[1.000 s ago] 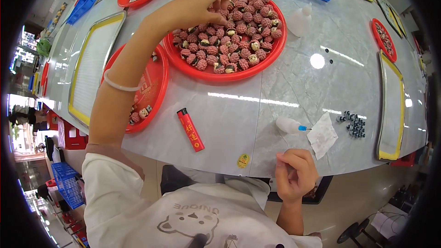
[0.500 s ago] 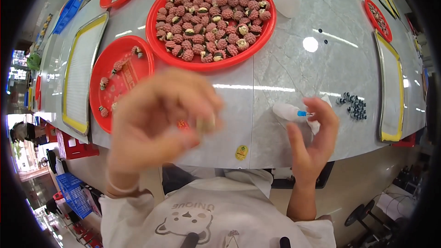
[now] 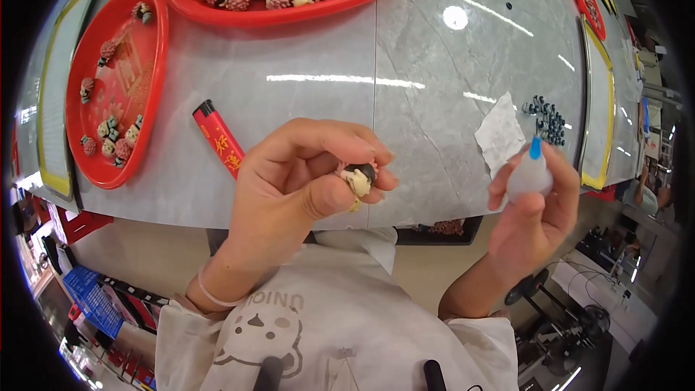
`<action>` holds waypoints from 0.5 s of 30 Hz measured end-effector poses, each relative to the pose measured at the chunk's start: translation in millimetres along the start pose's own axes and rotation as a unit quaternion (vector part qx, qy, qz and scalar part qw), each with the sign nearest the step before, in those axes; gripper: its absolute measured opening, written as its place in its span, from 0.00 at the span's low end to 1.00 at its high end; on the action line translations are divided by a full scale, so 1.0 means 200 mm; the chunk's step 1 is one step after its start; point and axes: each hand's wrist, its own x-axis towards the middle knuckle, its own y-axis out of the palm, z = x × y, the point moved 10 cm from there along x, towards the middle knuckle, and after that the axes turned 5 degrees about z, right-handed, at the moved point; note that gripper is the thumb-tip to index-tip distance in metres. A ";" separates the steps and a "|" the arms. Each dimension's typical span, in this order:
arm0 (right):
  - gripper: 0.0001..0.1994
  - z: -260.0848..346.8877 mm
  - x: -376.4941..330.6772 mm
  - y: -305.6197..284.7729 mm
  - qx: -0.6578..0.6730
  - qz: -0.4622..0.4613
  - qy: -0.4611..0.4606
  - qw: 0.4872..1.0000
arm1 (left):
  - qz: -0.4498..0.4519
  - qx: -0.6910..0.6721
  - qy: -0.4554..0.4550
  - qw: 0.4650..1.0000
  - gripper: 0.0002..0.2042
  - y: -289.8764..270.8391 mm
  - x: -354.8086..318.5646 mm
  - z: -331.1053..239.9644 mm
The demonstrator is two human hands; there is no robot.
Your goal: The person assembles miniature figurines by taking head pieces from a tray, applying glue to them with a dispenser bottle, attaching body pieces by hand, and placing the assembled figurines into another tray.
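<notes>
1. The left hand (image 3: 286, 181) was curled nearly closed, thumb and fingers pinching a small, knobbly pink, black and cream figurine (image 3: 358, 179) over the near edge of the glossy grey, marble-patterned worktop (image 3: 311, 51).
2. The right hand (image 3: 539, 221) had its fingers wrapped round a translucent white squeeze bottle (image 3: 529, 179), its blue tip (image 3: 536, 148) pointing away from the body.
3. A flat red-and-black lighter (image 3: 217, 137), crumpled white paper (image 3: 499, 134) and clustered dark shiny pieces (image 3: 548, 123) lay beyond the hands.
4. Two red oval plastic trays (image 3: 134, 72) held similar figurines.
5. A blue plastic basket (image 3: 94, 303) showed at lower left.
</notes>
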 end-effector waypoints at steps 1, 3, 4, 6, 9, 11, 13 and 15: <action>0.25 0.04 0.00 -0.01 -0.019 0.017 -0.021 0.999 | 0.016 -0.001 -0.008 1.000 0.15 0.01 0.00 0.01; 0.24 0.09 0.00 0.01 -0.041 0.035 -0.040 0.998 | 0.024 0.000 -0.014 1.000 0.15 0.01 0.01 0.02; 0.25 0.13 0.02 0.01 -0.039 0.030 -0.072 0.996 | 0.033 0.006 -0.018 0.999 0.16 0.02 0.01 0.03; 0.25 0.17 0.02 0.04 -0.040 0.024 -0.101 0.994 | -0.003 0.030 -0.048 0.998 0.17 0.04 0.01 0.04; 0.25 0.21 0.04 0.09 0.014 0.040 -0.107 0.993 | -0.042 0.057 -0.082 0.994 0.19 0.01 0.01 0.06; 0.24 0.22 0.06 0.16 -0.036 0.157 -0.106 0.981 | -0.044 0.057 -0.087 0.994 0.19 0.01 0.00 0.06; 0.24 0.20 0.06 0.19 -0.037 0.121 -0.118 0.985 | -0.049 0.054 -0.083 0.994 0.19 0.01 0.00 0.06; 0.24 0.20 0.06 0.17 -0.041 0.084 -0.130 0.987 | -0.048 0.051 -0.086 0.994 0.19 0.01 0.00 0.07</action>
